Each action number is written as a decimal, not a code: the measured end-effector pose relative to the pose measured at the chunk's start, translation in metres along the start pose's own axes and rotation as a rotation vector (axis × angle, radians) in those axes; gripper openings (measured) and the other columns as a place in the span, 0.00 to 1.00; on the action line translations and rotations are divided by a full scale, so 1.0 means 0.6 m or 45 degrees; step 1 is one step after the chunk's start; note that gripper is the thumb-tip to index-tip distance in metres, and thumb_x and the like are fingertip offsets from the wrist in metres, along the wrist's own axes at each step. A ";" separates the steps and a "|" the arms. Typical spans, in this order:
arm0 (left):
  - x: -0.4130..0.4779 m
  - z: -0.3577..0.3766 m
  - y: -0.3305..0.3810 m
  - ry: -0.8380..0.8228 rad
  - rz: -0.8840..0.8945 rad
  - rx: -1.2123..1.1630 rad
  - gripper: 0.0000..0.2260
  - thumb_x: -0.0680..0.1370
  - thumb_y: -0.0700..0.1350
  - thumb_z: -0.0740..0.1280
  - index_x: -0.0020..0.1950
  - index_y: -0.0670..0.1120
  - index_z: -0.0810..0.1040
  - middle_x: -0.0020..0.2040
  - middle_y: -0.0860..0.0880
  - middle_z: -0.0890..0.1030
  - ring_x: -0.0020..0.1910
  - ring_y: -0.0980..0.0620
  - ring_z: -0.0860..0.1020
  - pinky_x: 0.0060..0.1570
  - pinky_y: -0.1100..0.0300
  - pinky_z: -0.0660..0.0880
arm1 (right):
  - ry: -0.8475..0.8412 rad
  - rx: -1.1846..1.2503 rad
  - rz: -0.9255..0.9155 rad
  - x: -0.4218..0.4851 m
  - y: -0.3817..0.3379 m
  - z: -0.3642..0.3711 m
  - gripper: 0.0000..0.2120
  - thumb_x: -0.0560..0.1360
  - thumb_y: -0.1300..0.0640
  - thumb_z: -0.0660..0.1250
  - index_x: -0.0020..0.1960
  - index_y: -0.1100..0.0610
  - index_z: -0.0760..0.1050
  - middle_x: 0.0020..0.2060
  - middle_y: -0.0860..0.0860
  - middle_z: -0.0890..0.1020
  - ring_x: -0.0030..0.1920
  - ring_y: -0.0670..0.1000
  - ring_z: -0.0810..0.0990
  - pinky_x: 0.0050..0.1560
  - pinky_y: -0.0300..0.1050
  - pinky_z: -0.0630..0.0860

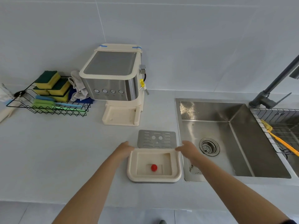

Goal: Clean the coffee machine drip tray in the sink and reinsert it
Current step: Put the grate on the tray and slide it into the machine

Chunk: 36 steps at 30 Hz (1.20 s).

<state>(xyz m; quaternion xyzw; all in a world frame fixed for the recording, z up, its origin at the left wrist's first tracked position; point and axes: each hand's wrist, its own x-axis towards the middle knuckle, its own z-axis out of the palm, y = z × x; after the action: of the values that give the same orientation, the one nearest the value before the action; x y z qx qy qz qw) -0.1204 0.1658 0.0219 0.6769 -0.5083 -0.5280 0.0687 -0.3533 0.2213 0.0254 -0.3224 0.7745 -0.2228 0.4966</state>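
Note:
The cream drip tray point(175, 165) lies on the counter just left of the sink point(215, 126), with a small red float point(154, 167) inside it. Its metal grate point(156, 139) lies flat on the counter right behind it. My left hand point(124, 150) is at the tray's far left corner, fingers on the rim. My right hand point(187, 149) hovers at the tray's far right corner, fingers spread; I cannot tell whether it touches. The cream and steel coffee machine point(113, 78) stands at the back with its tray slot point(121, 116) bare.
A black wire basket point(48, 109) with sponges, brushes and cloths stands left of the machine. A grey faucet point(273, 88) rises behind the sink. A wire rack point(278, 125) with a yellow brush point(281, 143) sits over the right basin.

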 end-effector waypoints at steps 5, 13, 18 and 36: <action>0.032 0.003 0.051 0.064 0.072 0.021 0.23 0.78 0.36 0.55 0.74 0.41 0.59 0.75 0.43 0.61 0.72 0.45 0.63 0.70 0.55 0.62 | -0.038 0.206 0.048 0.037 -0.032 -0.011 0.24 0.75 0.68 0.63 0.69 0.59 0.62 0.59 0.62 0.74 0.50 0.54 0.73 0.40 0.42 0.74; 0.089 0.022 0.074 0.111 -0.095 -0.172 0.15 0.76 0.33 0.55 0.33 0.48 0.65 0.43 0.44 0.71 0.45 0.47 0.71 0.46 0.57 0.67 | -0.026 0.284 0.108 0.084 -0.052 -0.013 0.05 0.75 0.68 0.61 0.48 0.63 0.66 0.32 0.54 0.69 0.32 0.49 0.69 0.33 0.40 0.67; 0.107 0.028 0.077 0.112 -0.215 -0.247 0.13 0.77 0.34 0.56 0.33 0.43 0.66 0.35 0.44 0.71 0.34 0.49 0.71 0.35 0.59 0.68 | 0.025 0.274 0.164 0.102 -0.051 -0.006 0.02 0.75 0.67 0.61 0.46 0.64 0.68 0.31 0.54 0.68 0.33 0.50 0.67 0.32 0.40 0.64; 0.103 0.023 0.065 0.086 -0.158 -0.279 0.11 0.76 0.36 0.57 0.35 0.43 0.73 0.32 0.46 0.71 0.31 0.51 0.68 0.32 0.61 0.63 | -0.118 0.538 0.295 0.092 -0.069 -0.006 0.02 0.72 0.65 0.60 0.43 0.60 0.68 0.32 0.52 0.67 0.31 0.50 0.65 0.34 0.43 0.64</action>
<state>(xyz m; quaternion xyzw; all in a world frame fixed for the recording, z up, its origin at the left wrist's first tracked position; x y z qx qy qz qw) -0.1595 0.1066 0.0008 0.7128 -0.4023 -0.5604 0.1265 -0.3617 0.1529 0.0203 -0.1301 0.7189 -0.3064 0.6102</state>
